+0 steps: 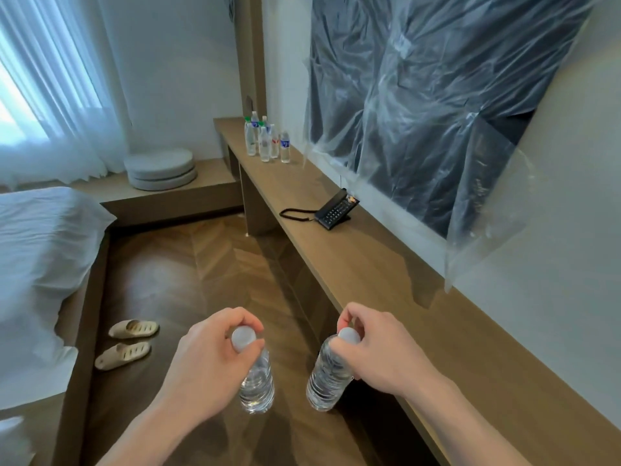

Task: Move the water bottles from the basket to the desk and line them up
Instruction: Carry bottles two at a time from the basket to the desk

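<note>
left grip (pixel 205 361) and right grip (pixel 379 351) each pinching an upright bottle by the cap, bench (pixel 369 264) nearer the right, bottle row (pixel 267 141) far ahead.

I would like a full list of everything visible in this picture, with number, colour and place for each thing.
held water bottles: 2, clear with white caps, one in the left hand, one in the right hand, both over the floor beside the desk
bottles on desk: about six, clear, clustered at the far end
desk: 1, light wood, along the right wall
telephone: 1, black, middle of desk
plastic-covered panel: 1, dark, on the wall above desk
slippers: 2, beige, on the floor by bed
bed: 1, white, left
cushions: 2, grey, stacked on the platform by the curtain
curtain: white, far left
left hand: grip round bottle top
right hand: grip round bottle top
</note>
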{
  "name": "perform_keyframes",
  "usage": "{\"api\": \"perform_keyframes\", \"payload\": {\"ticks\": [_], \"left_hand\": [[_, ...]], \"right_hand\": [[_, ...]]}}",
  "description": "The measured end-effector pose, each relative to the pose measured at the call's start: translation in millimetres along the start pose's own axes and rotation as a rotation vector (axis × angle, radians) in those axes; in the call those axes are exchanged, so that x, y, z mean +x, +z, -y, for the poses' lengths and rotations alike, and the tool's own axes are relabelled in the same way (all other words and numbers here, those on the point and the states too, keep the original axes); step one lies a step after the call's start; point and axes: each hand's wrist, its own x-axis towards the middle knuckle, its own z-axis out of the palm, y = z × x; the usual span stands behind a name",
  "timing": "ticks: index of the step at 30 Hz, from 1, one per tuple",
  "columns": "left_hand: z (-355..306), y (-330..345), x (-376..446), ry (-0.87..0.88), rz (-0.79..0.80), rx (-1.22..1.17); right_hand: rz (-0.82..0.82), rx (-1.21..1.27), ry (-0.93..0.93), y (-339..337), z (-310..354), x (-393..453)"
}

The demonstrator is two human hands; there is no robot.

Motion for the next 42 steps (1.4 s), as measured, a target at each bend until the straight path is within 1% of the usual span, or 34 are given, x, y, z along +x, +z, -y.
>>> {"api": "perform_keyframes", "payload": {"ticks": [4,7,13,17,22,27,30,34,42], "left_hand": [[24.7,-16.0,65.7,0.049,0.021,0.043],[34.7,-22.6,104.4,0.052,0.031,0.058],[54.2,-25.5,201.4,0.039,0.037,-0.001],[64.9,-18.0,269.3,0.030,0.018,-0.012],[72.6,-8.6,359.1,-0.032,0.012,0.013],[75.5,-9.3,433.7,-0.085,-0.054,-0.006],[85.2,-19.3,470.5,-0.109,-0.089,-0.029],[108.5,-32.9,529.0,-0.105,-0.129,-0.041],[170.8,-66.9,668.8,-0.051,-0.045,-0.030]], "right_hand": [[-0.046,0.036,0.006,15.6,25.1,53.1],[-0.064,0.071,0.027,17.5,34.3,88.5],[-0.077,0.053,0.048,12.0,44.0,182.0],[-0.035,0.032,0.048,9.4,40.8,254.9],[0.017,0.028,0.044,-1.8,41.1,354.3],[0.061,-0.005,0.004,-12.2,59.0,449.2],[0.071,-0.054,-0.021,-15.3,74.9,493.7],[0.088,-0.043,-0.022,-10.6,97.2,559.8],[0.053,-0.013,0.009,18.3,147.4,684.1]]}}
